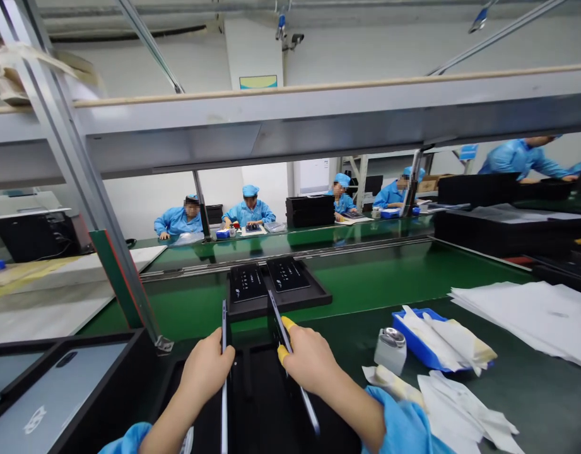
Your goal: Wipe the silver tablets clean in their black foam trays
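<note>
My left hand is closed round a thin tablet, which stands on its long edge with its narrow silver side facing me. On the right, my right hand, with yellow finger covers on its fingertips, grips a second tablet. That one is also on edge, tilted, its top leaning left. Both are held over a black tray, apart from each other. Beyond them, a black tray on the green belt holds two dark flat devices with white marks. Some of my fingers are hidden behind the tablets.
At left, grey-blue tablets lie in a black tray beside a metal post. At right stand a metal-topped bottle, a blue box of wipes, and white sheets. A shelf spans overhead. Several people in blue work beyond.
</note>
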`<state>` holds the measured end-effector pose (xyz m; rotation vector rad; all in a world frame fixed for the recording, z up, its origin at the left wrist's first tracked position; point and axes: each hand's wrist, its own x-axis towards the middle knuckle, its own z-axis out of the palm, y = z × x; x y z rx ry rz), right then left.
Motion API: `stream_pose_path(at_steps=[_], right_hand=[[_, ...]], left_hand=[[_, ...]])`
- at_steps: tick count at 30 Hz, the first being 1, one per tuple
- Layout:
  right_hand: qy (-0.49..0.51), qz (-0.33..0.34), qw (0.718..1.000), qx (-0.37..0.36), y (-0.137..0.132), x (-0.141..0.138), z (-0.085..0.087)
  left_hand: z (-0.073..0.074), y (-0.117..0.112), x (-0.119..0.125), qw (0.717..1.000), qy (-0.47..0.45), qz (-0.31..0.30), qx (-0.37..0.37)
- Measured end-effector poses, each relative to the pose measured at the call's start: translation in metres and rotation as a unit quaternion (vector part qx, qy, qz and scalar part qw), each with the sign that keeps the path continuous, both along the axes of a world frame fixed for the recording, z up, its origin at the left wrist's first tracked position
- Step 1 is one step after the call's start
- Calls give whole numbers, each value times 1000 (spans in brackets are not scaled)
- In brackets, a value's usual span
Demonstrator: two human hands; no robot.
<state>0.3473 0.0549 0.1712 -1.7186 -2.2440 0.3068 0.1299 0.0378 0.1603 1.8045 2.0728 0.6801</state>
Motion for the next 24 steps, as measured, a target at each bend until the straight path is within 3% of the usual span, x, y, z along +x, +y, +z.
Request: stream_pose_path(at_steps=[11,18,24], right_hand=[[-160,26,987,15,9,-31,20],[-270,34,958,87,10,-60,9],[-267,54,959,82,12,-72,-1]], left_hand=[[3,4,4,1000,-8,12,-9],[3,4,4,1000,-1,20,1],[-1,6,6,1000,7,16,-6]])
